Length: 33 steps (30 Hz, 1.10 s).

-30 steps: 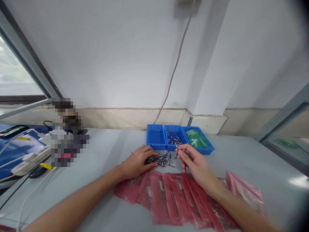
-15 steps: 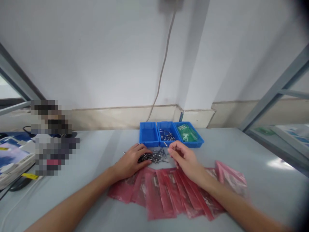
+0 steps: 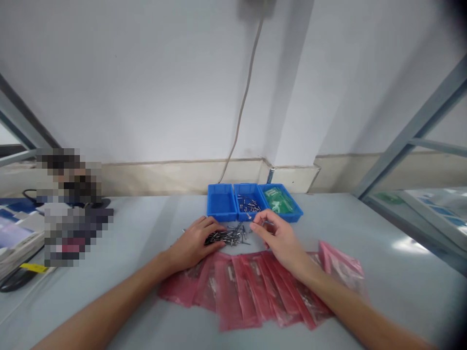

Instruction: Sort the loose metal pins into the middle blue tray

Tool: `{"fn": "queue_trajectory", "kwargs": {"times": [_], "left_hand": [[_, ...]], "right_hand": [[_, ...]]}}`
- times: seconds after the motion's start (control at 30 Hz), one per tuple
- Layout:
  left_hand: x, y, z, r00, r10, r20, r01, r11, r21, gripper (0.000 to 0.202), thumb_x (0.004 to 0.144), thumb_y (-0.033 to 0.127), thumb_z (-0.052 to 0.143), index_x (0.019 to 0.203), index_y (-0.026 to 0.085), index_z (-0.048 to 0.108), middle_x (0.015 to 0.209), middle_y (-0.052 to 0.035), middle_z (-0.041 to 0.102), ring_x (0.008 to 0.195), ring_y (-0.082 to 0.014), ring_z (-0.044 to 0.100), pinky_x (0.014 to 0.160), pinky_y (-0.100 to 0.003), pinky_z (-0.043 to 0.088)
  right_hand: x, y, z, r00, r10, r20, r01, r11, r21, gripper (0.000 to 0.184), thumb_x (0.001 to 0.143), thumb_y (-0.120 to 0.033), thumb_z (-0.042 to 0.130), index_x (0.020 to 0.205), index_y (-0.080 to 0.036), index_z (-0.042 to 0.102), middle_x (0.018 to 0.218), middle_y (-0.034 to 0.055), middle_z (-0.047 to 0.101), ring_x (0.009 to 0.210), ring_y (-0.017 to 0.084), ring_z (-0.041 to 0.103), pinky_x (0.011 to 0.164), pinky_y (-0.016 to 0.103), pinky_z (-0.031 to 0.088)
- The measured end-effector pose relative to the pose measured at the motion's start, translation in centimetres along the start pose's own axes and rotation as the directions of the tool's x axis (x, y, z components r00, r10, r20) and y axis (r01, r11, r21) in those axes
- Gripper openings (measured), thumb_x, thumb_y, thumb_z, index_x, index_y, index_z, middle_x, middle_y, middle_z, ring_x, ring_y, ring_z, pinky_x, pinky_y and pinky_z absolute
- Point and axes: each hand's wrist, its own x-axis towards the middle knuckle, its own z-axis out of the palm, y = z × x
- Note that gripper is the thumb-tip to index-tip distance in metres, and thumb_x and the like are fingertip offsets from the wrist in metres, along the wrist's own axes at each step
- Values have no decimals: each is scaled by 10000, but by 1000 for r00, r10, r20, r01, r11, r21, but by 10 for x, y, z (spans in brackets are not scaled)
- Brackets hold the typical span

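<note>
A pile of small metal pins [image 3: 231, 236] lies on the grey table in front of three blue bins. My left hand [image 3: 193, 243] rests on the left side of the pile, fingers curled over the pins. My right hand [image 3: 276, 235] hovers at the right edge of the pile, thumb and fingers pinched together; what they hold is too small to make out. Behind the pile, the left blue bin [image 3: 221, 203] looks empty, the middle blue bin [image 3: 248, 204] holds a few pins, and the right blue bin [image 3: 280, 202] holds green parts.
Several pink plastic bags [image 3: 251, 291] are fanned out under my forearms near the table's front. A blurred-out object, a blue book and cables [image 3: 22, 243] sit at the left. A cable [image 3: 241, 112] runs down the white wall behind the bins.
The view has shifted slightly left and the scene sits a bit further right-to-left in the frame. My right hand has drawn a little closer to the pile. My left hand stays on the pins.
</note>
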Motion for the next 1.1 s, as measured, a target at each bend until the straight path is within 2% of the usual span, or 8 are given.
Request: {"fn": "queue_trajectory", "kwargs": {"times": [0.17,0.3,0.4,0.5,0.57,0.67,0.8,1.1], "left_hand": [[0,1,0,1000,-9,12,9,1000,-2,287,1093,422,642,1337,275,681,1292,-78,662,1198,-284,618,1081,-490,518],[0,0,0,1000,-8,13,8,1000,-7,286,1090,416,650,1336,274,684,1286,-77,663,1194,-284,617,1079,-494,518],[0,0,0,1000,-4,10,4,1000,-6,286,1090,408,653,1342,274,678,1283,-73,664,1186,-279,616,1083,-493,514],[0,0,0,1000,-2,5,2,1000,-2,285,1090,410,653,1337,271,678,1288,-75,663,1181,-279,615,1076,-487,518],[0,0,0,1000,-4,9,4,1000,0,278,1088,404,657,1328,266,680,1288,-76,662,1186,-280,613,1081,-487,515],[1,0,0,1000,-11,11,11,1000,1,288,1086,401,661,1340,266,675,1287,-77,662,1190,-282,610,1083,-491,513],[1,0,0,1000,-8,12,8,1000,-7,288,1092,409,649,1344,273,678,1292,-78,660,1196,-284,611,1074,-490,519],[0,0,0,1000,-1,5,1,1000,-3,286,1091,422,645,1331,271,683,1286,-82,662,1190,-290,616,1073,-495,524]], "right_hand": [[0,2,0,998,-60,-5,60,998,-29,230,978,-427,724,912,-252,591,853,-23,566,730,170,515,665,302,417],[-2,-4,0,999,38,37,-40,998,43,285,979,-506,717,916,-253,600,817,-34,550,631,150,479,589,287,400],[-3,-7,1,996,81,34,-82,995,58,341,1002,-590,658,958,-253,636,745,-39,544,596,157,494,590,296,424],[-2,-7,1,997,76,27,-78,992,97,392,997,-631,648,974,-239,653,857,-2,641,605,147,522,593,298,445],[-2,-6,1,997,70,28,-72,992,106,382,990,-615,669,982,-233,665,856,-1,647,605,142,528,589,295,446],[-2,-7,0,997,73,31,-76,993,92,324,979,-560,710,995,-241,660,742,-39,571,594,146,526,589,294,439],[-3,-9,0,998,60,20,-62,994,92,302,936,-511,766,947,-248,619,841,-34,595,595,131,522,578,290,440],[-2,-8,-1,998,59,6,-60,994,89,259,924,-460,766,908,-253,612,861,-24,595,630,146,506,590,293,431]]}}
